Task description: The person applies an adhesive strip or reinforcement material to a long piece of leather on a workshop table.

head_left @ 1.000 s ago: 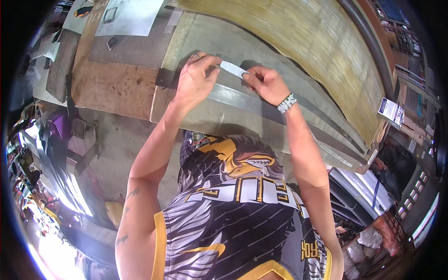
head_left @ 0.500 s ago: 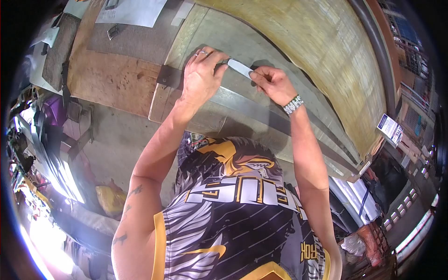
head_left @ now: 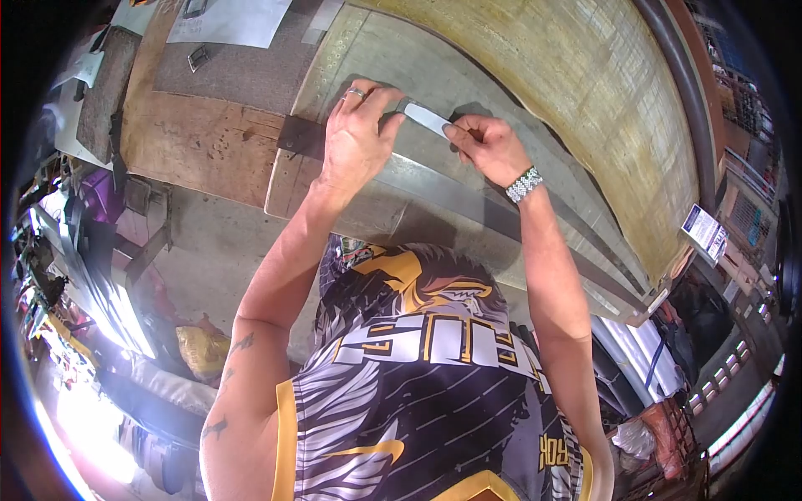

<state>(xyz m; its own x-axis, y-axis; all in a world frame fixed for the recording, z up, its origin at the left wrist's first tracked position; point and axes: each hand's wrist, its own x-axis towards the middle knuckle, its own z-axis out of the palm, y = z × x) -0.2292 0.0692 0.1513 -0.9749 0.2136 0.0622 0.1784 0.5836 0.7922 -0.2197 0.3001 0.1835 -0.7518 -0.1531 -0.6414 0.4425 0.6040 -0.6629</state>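
A short, flat, pale strip [head_left: 428,119] is stretched between my two hands above the grey work table. My left hand [head_left: 359,138], with a ring on one finger, has its fingers curled at the strip's darker left end; the fingertips are partly hidden. On the other side, my right hand [head_left: 491,147] pinches the right end between thumb and fingers. A patterned band [head_left: 525,184] circles the right wrist. Beneath both hands a long flat metal bar [head_left: 443,190] lies along the table near its front edge.
A large yellowish sheet [head_left: 576,83] curves over the table's far side. To the left are a brown wooden board [head_left: 200,142], a white paper [head_left: 230,21] and a small metal frame-shaped piece [head_left: 197,58]. A printed card [head_left: 704,233] stands at the right corner.
The strip and both hands have shifted very slightly to the left in view, along with a small camera movement. Both hands keep their hold on the strip.
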